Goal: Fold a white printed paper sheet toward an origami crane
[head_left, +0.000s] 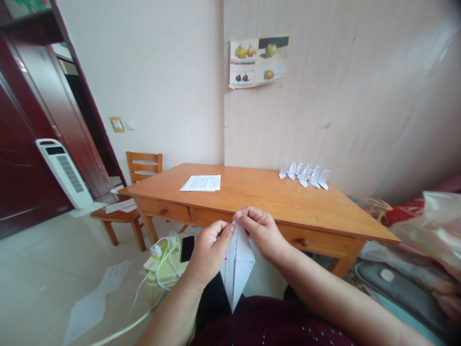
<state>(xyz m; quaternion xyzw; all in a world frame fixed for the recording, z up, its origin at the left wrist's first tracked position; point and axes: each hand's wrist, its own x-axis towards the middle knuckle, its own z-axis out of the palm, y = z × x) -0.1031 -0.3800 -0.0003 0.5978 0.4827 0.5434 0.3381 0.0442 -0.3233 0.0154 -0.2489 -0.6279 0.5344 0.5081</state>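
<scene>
A white folded paper [240, 266] with a red star and a dark crease line hangs point-down above my lap, in front of the table's near edge. My left hand [212, 247] pinches its top left side between thumb and fingers. At the top right corner, my right hand [262, 231] grips it the same way, and the two thumbs are close together. Several folded paper figures [304, 175] stand in a group at the table's back right. A stack of printed sheets [201, 183] lies on the table's left half.
The wooden table [259, 192] spans the middle. At lower left are a yellow-green stool [154, 264] with cables and a phone [188, 248], a chair [144, 166], and papers on the floor [86, 310]. Bags and a dark case [399, 288] lie at right.
</scene>
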